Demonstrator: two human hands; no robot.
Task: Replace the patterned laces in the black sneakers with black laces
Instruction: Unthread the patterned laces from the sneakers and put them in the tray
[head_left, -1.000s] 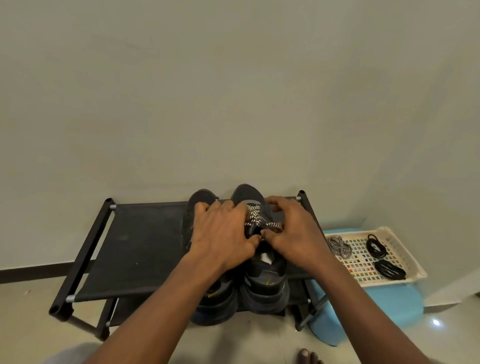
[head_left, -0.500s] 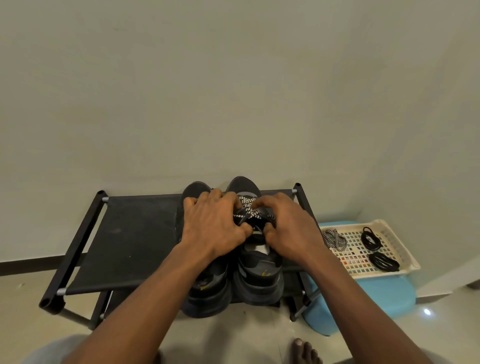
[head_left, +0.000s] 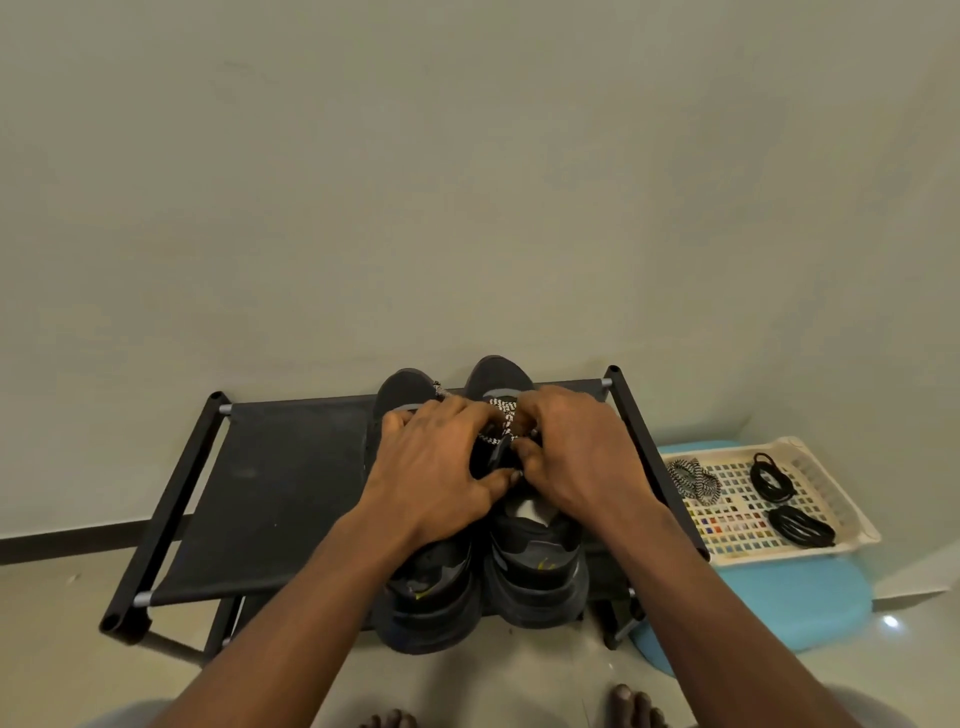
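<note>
Rack against the wall, its fabric shelf serving as a low bench that puts the work in reach of both hands. Two sneakers side by side at its right end, toes to the wall, heels hanging over the front edge toward the person, so the eyelets face up. Left sneaker: lacing zone hidden under the wrist, cannot tell if it is laced. Left hand reaches across it to the neighbour, fingers curled and, as far as shows, closed on a strand of the lace; a patterned tip pokes out past the knuckles. Thumb lies low by the tongue, likely steadying the shoe against the pull. Right sneaker is the one in work, with the lace crossing its upper eyelets. Right hand curled in from the other side, fingertips pinching the lace at a crossing, probably to loosen it out of an eyelet. Unlacing looks early here; no black lace threaded yet. Further right, a blue stool carries a tray, parked just beside the rack as a supply point. In it a patterned coil, likely one already pulled, and two bundled black laces apart from it, untouched.
</note>
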